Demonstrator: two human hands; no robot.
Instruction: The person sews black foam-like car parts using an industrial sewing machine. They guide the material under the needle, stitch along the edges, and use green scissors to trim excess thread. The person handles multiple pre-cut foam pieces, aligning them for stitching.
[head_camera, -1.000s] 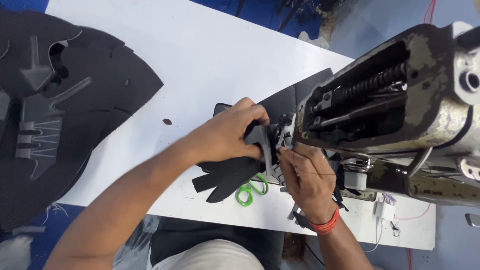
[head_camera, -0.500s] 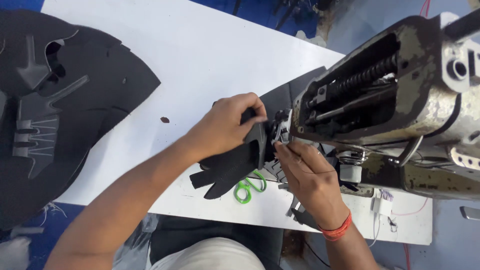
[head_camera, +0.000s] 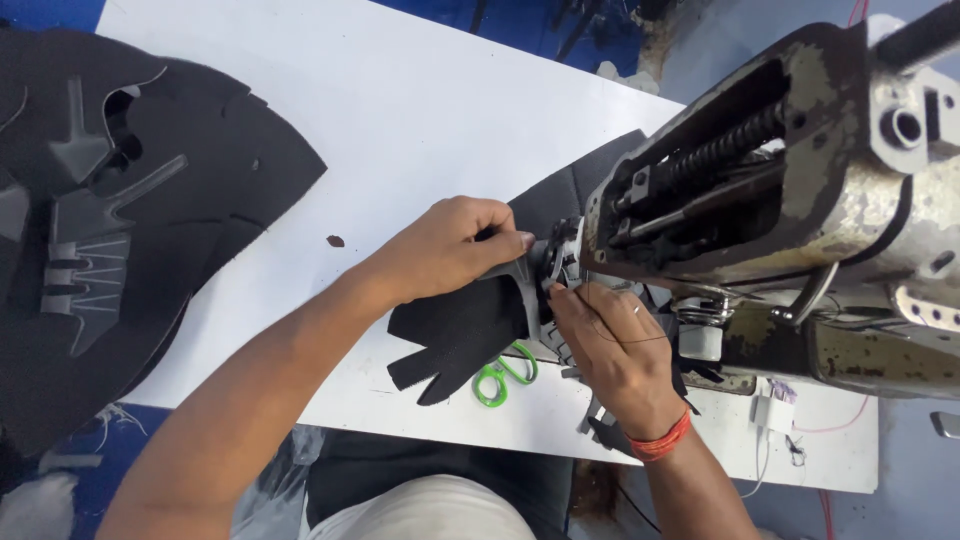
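Note:
My left hand (head_camera: 452, 248) grips a black fabric shoe-upper piece with grey trim (head_camera: 470, 330) and holds it against the needle area of an old sewing machine (head_camera: 800, 190). My right hand (head_camera: 612, 345) pinches the same piece from the near side, just under the machine head, with a thin thread running across its fingers. The needle itself is hidden behind my fingers and the fabric. A red band sits on my right wrist.
Green-handled scissors (head_camera: 497, 375) lie on the white table (head_camera: 400, 110) under the hanging fabric. A stack of black cut pieces with grey overlays (head_camera: 110, 230) covers the table's left end. A small dark speck (head_camera: 336, 241) lies mid-table. Loose scraps sit near my right wrist.
Both hands have stayed at the needle area, with my right hand's fingers shifting slightly on the piece. The view has shifted a little.

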